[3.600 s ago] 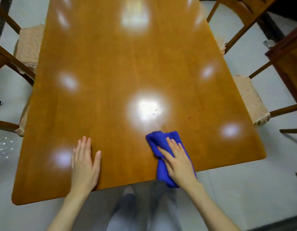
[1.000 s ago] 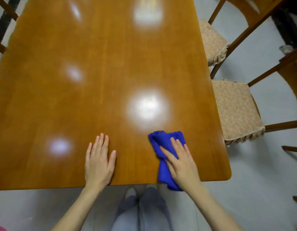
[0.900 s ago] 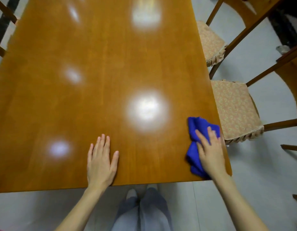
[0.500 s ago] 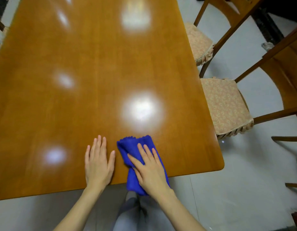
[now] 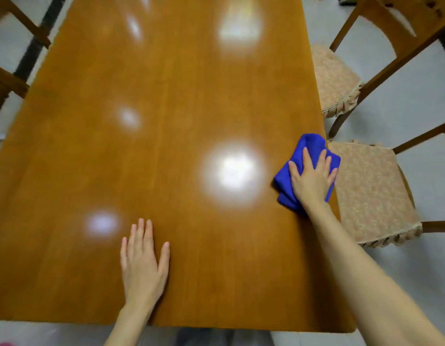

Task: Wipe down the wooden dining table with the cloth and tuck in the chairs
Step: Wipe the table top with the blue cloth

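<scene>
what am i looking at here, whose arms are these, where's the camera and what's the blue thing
There is no machine here: these are a person's two bare arms. Every picture comes from one wide-angle camera worn on the person's head, looking forward and down, so the arms reach in from the bottom. The big shiny brown surface is a wooden dining table; the white blotches are reflected light. The left hand lies flat on the table near its front edge. The right hand presses straight fingers on a bunched blue cloth at the table's right edge, to wipe it. A near chair and a far chair, both with patterned seat cushions, stand on the right, their seats mostly out from under the table.
</scene>
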